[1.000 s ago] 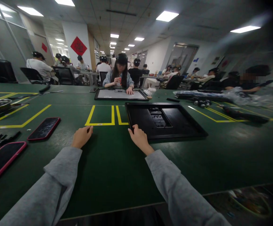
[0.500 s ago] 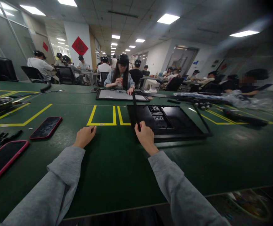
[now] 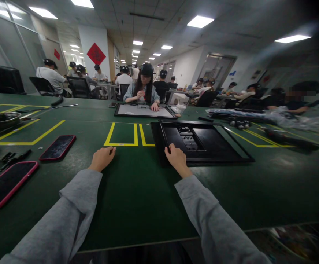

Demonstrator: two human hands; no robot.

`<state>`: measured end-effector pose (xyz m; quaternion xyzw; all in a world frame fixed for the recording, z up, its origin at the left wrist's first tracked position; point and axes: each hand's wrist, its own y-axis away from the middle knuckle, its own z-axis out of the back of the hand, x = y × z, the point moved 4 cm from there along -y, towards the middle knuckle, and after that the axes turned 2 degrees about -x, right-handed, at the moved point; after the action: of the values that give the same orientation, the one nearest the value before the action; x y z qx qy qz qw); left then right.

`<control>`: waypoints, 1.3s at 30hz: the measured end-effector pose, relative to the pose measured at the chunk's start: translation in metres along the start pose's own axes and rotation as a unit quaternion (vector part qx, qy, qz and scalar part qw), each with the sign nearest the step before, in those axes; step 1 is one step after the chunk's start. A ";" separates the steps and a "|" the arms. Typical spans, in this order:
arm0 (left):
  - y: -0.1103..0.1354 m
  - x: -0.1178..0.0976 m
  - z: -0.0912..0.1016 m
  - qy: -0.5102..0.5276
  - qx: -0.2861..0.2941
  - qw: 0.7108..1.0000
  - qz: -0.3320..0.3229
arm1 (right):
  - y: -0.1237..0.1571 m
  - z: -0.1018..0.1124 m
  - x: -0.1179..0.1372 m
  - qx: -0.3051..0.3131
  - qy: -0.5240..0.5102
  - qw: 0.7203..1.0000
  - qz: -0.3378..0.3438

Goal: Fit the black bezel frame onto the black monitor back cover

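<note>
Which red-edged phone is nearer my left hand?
The upper phone, fully visible; the other phone, cut off at the picture's left edge, lies farther from your left hand.

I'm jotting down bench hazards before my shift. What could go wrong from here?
The frame might twist or slip: only the right hand grips it, at its left side, while the left hand is away from it.

It also overlaps the panel and juts past its right side, so sliding it could scratch the panel.
</note>
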<state>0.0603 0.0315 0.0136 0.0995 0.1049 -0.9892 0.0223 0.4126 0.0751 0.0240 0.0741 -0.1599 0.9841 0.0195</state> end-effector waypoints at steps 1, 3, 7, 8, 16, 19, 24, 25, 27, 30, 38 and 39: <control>0.000 -0.001 0.000 -0.001 0.006 1.000 -0.001 | 0.000 -0.002 0.000 -0.005 -0.001 1.000 0.011; 0.001 -0.002 0.000 -0.008 0.015 1.000 -0.004 | 0.000 -0.003 0.000 -0.038 -0.007 0.998 0.040; 0.001 -0.002 -0.001 -0.016 0.026 0.999 -0.015 | -0.002 -0.011 -0.002 -0.101 -0.020 0.991 0.083; 0.000 -0.002 -0.002 -0.017 0.026 0.999 -0.019 | -0.003 -0.014 -0.003 -0.095 -0.022 0.991 0.089; -0.001 -0.001 -0.006 -0.023 0.025 0.999 -0.021 | -0.005 -0.021 -0.005 -0.085 -0.043 0.991 0.092; -0.001 -0.002 -0.005 -0.026 0.025 0.999 -0.028 | -0.001 -0.009 0.001 -0.142 -0.059 0.985 0.075; 0.000 -0.003 -0.003 -0.035 0.020 0.999 -0.032 | 0.015 -0.001 0.025 -0.138 -0.058 0.983 0.110; 0.000 -0.003 -0.003 -0.040 0.022 0.999 -0.030 | 0.019 -0.004 0.030 -0.111 -0.049 0.984 0.128; 0.000 -0.004 -0.003 -0.046 0.025 0.998 -0.023 | 0.026 -0.015 0.039 -0.041 -0.032 0.985 0.164; 0.000 -0.004 -0.003 -0.046 0.030 0.998 -0.023 | 0.031 -0.027 0.043 0.000 -0.016 0.985 0.174; -0.001 -0.005 -0.003 -0.014 0.025 0.999 -0.040 | 0.021 -0.022 0.040 -0.031 -0.051 0.985 0.164; -0.001 -0.005 -0.003 0.000 0.027 0.999 -0.043 | 0.020 -0.021 0.040 -0.028 -0.060 0.984 0.165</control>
<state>0.0655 0.0333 0.0123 0.0951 0.0824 -0.9918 -0.0225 0.3693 0.0634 0.0044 0.1046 -0.1986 0.9627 -0.1510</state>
